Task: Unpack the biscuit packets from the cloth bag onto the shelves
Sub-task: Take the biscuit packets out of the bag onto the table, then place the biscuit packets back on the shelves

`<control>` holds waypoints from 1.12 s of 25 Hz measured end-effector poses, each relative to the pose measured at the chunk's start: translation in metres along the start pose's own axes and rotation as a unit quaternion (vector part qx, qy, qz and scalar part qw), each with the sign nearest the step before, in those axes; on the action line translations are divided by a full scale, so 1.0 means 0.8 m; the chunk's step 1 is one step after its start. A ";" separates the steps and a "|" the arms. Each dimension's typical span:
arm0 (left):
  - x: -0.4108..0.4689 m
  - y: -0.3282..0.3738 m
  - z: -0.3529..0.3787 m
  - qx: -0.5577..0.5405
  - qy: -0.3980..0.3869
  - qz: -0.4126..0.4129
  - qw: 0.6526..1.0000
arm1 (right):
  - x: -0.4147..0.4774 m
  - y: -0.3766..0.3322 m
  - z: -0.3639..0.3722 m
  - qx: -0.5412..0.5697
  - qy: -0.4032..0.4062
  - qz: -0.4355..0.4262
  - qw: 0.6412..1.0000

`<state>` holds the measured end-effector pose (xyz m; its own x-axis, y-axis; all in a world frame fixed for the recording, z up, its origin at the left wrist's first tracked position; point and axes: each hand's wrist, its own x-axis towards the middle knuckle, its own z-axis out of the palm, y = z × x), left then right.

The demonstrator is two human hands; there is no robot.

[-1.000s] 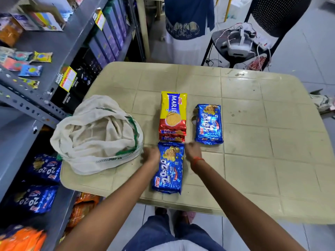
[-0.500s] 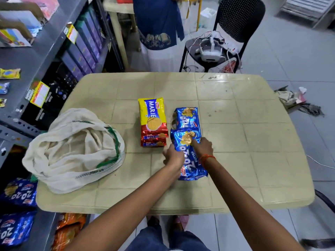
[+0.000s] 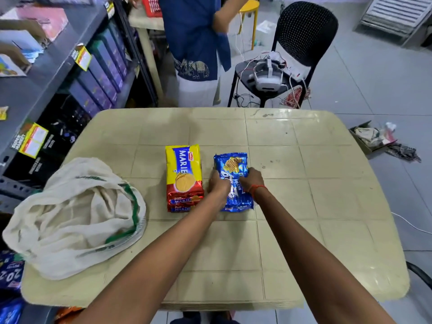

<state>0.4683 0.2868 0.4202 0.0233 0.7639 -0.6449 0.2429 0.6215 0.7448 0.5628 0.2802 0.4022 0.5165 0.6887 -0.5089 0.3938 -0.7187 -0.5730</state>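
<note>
A blue biscuit packet (image 3: 233, 164) lies on top of another blue one near the middle of the beige table (image 3: 304, 183). My left hand (image 3: 218, 183) grips its left side and my right hand (image 3: 251, 178) grips its right side. Just to the left is a stack of yellow and red Marie packets (image 3: 183, 174). The cream cloth bag (image 3: 74, 216) with green trim sits slumped and open at the table's left edge. Its inside is not visible.
Grey metal shelves (image 3: 35, 90) run along the left, with purple boxes (image 3: 100, 73) and blue packets (image 3: 9, 277) lower down. A person in blue (image 3: 194, 38) stands beyond the table. A black chair (image 3: 301, 43) carries a headset and cables.
Both hands slid the near blue packet forward and to the right, up onto the other blue packet. The view tilted up, showing more of the room.
</note>
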 end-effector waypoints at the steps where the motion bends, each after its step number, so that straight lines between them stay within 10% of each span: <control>1: -0.001 -0.006 -0.001 -0.003 0.014 -0.001 1.000 | 0.003 0.003 0.001 -0.014 -0.012 0.014 1.000; 7: -0.028 -0.071 0.019 -0.094 0.109 -0.169 0.975 | 0.054 -0.053 -0.025 -0.170 -0.029 -0.187 0.967; 10: -0.022 -0.081 0.021 -0.208 0.047 -0.202 0.956 | 0.081 -0.065 -0.026 -0.243 -0.171 -0.130 0.946; 16: -0.039 -0.091 -0.003 -0.355 0.032 -0.181 0.917 | 0.064 -0.021 -0.037 -0.238 -0.205 -0.081 0.946; 28: -0.173 -0.136 -0.228 -0.303 0.079 -0.164 0.935 | -0.157 -0.058 0.012 -0.207 -0.415 -0.014 0.886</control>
<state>0.2615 0.1456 0.4597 -0.1117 0.5005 -0.8585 -0.3847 0.7748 0.5017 0.4723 0.2279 0.4866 -0.1674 0.4159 -0.8939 0.7314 -0.5556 -0.3955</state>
